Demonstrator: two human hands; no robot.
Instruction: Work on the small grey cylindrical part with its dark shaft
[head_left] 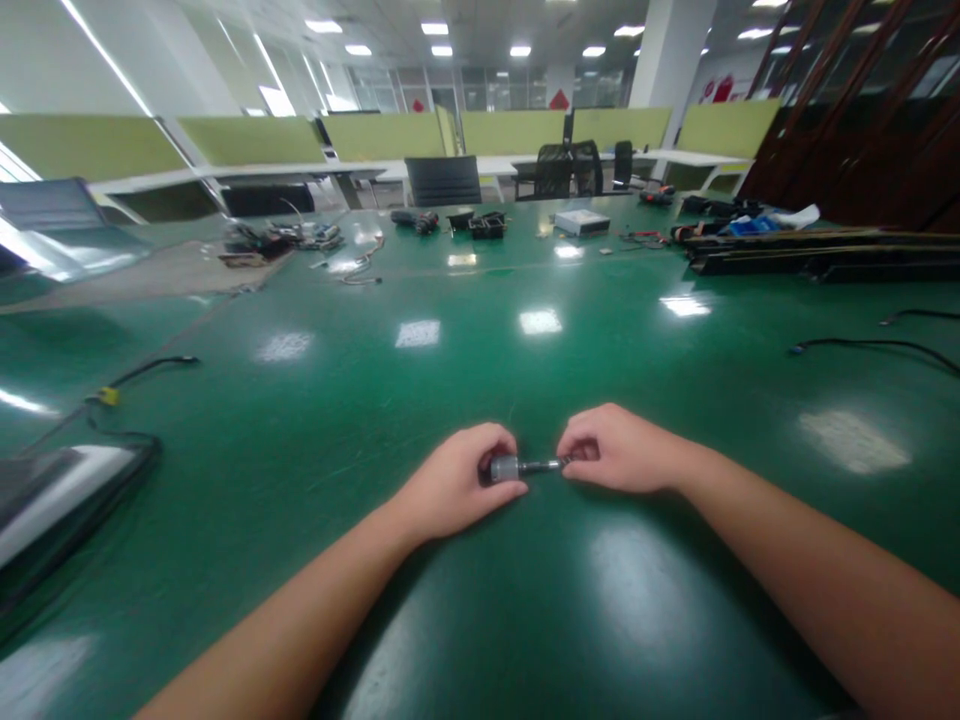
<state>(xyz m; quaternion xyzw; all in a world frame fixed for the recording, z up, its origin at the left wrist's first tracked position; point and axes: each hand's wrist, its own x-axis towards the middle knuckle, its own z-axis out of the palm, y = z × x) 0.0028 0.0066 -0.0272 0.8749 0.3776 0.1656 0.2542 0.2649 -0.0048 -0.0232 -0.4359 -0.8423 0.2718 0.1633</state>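
My left hand (469, 478) is closed around a short grey-and-black cylinder (505, 468), thumb below and fingers above. From its right end a thin dark metal shaft (538, 466) with a shiny tip runs level toward my right hand (615, 450). There my right thumb and fingertips pinch the far end of the shaft. The two hands are a short gap apart, just above or resting on the green tabletop (480, 380); I cannot tell which. The exact kind of tool or part is too small and blurred to make out.
At the left edge lie a dark device (67, 480) and a black cable (150, 368) with a yellow tag. Farther off are tangled parts (285, 238), a dark power tool (414, 221), a pale box (581, 222) and long black strips (817, 252). More cable (862, 345) lies right.
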